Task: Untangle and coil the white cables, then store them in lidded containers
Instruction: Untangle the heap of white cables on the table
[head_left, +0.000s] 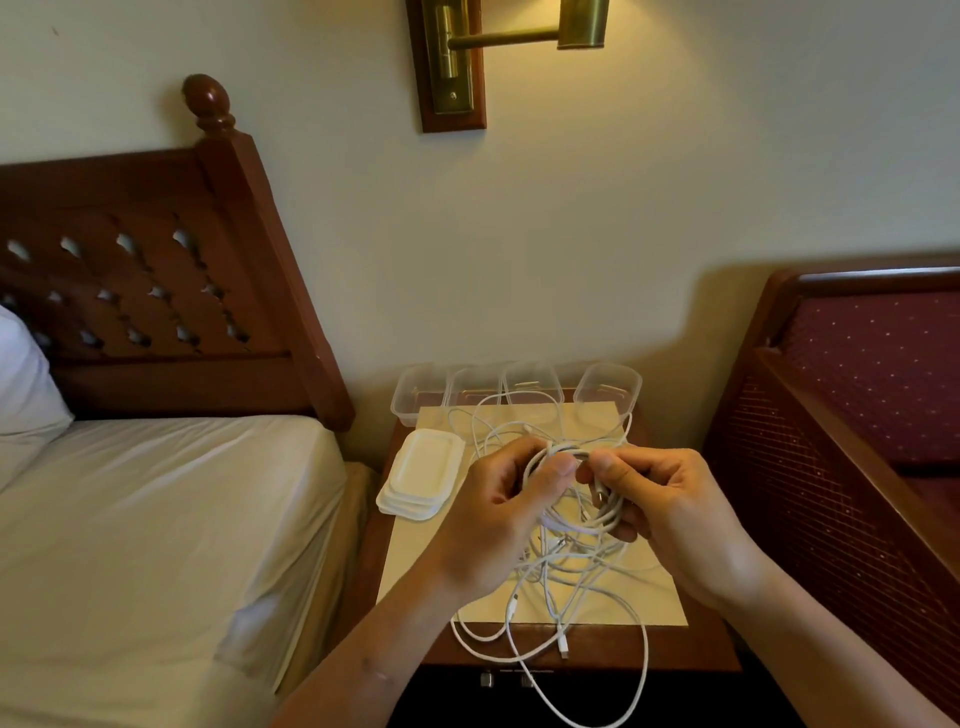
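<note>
One bed sits left of your nightstand; tubs (four, I think) line its back, lids stacked left. Your left hand and right hand, close together, both grip the cables above it.

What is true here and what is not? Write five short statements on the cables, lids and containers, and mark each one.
1. The row of clear plastic containers has lids fitted. False: they stand open at the back, by the wall.
2. The stack of white plastic lids lies on the left side of the wooden nightstand. True.
3. Every white cable is already coiled. False: loose tangled white cables sprawl across the nightstand.
4. Some of the loose cable hangs over the nightstand's front edge. True.
5. A looped white cable bundle is held above the nightstand. True.
</note>
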